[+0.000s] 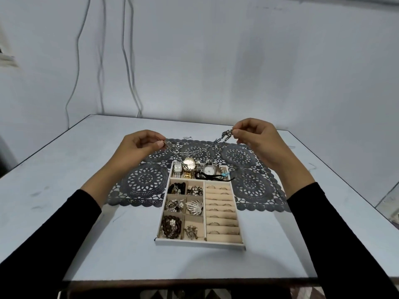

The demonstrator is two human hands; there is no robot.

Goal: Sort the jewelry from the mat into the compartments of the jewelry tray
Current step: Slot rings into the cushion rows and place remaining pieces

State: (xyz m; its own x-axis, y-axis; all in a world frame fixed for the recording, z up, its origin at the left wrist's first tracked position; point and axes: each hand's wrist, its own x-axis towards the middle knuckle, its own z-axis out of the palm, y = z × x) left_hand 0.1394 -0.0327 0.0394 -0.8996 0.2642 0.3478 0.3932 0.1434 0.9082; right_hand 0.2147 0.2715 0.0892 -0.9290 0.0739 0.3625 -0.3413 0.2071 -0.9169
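Head view: my left hand (140, 145) pinches one end of a silver link chain (224, 135) between thumb and fingertips. The chain sags (I can't trace its low middle clearly) over the watches (189, 165) in the far compartment of the jewelry tray (200, 244), which overlaps the dark lace mat (144, 182). My right hand (257, 137) pinches the other end.

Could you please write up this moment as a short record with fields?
left hand: pinches one end of the chain
right hand: pinches the other end
chain: silver links, sagging between the hands above the tray's far end
tray: white rim, beige lining, on the table
far compartment: watches
left compartments: brooches and beaded pieces
right column: rings in slots
mat: dark lace, under the tray's far end
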